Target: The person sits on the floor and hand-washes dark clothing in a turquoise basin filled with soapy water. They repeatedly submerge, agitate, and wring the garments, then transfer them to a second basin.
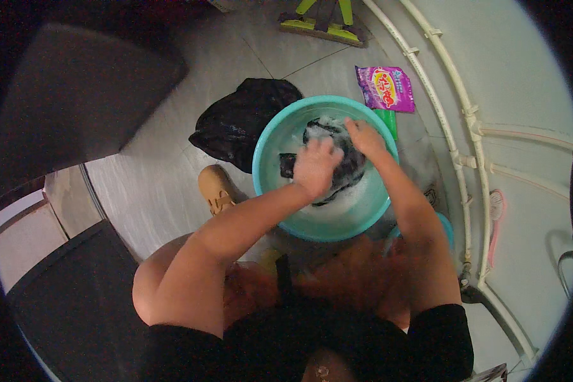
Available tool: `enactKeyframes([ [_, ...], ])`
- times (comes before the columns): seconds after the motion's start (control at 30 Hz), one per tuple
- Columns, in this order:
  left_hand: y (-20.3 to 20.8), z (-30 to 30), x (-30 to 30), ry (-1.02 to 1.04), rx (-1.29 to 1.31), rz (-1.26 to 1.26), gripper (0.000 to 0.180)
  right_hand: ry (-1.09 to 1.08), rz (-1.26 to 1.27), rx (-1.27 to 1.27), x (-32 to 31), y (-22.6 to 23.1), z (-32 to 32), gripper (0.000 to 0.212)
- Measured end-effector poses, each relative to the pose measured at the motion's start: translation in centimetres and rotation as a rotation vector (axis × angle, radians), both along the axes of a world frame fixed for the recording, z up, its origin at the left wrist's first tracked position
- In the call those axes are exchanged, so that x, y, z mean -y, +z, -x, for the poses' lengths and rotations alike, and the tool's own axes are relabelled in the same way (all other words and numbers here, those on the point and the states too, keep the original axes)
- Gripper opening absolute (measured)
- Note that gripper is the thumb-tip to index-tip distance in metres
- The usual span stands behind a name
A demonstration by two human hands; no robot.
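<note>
A turquoise plastic basin (261, 197) on the floor holds sudsy water and a wet black cloth, likely a garment (347, 167). My left hand (318, 167), slightly blurred, is closed over the middle of the cloth with its fingers curled. At the basin's right side, my right hand (366, 137) grips the upper right part of the same cloth. White foam lies around the cloth and near the fingers. Part of the cloth is hidden under both hands.
A black bag or cloth bundle (239, 121) lies left of the basin. Beyond its right rim are a purple packet (386, 89) and something green (387, 121). A yellow-green floor tool (321, 28) stands farther off. White pipes (455, 140) line the right wall; a pink-handled brush (495, 219) is beside them.
</note>
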State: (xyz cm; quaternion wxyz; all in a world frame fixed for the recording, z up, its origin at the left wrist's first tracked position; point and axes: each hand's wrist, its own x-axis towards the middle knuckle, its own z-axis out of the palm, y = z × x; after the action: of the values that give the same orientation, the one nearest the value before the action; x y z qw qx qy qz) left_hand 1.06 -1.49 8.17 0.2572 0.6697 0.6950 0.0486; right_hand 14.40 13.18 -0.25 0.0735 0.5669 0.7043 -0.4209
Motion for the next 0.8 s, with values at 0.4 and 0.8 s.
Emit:
enactKeyframes([
  [0.4,-9.2,-3.8,7.0,0.114,-0.069,0.512,0.106,0.72,-0.286,0.152,10.6,-2.2,-3.2,0.059],
  [0.8,-13.0,1.2,0.6,0.209,0.373,0.665,0.087,0.525,0.041,0.309,2.5,-3.4,2.6,0.061],
])
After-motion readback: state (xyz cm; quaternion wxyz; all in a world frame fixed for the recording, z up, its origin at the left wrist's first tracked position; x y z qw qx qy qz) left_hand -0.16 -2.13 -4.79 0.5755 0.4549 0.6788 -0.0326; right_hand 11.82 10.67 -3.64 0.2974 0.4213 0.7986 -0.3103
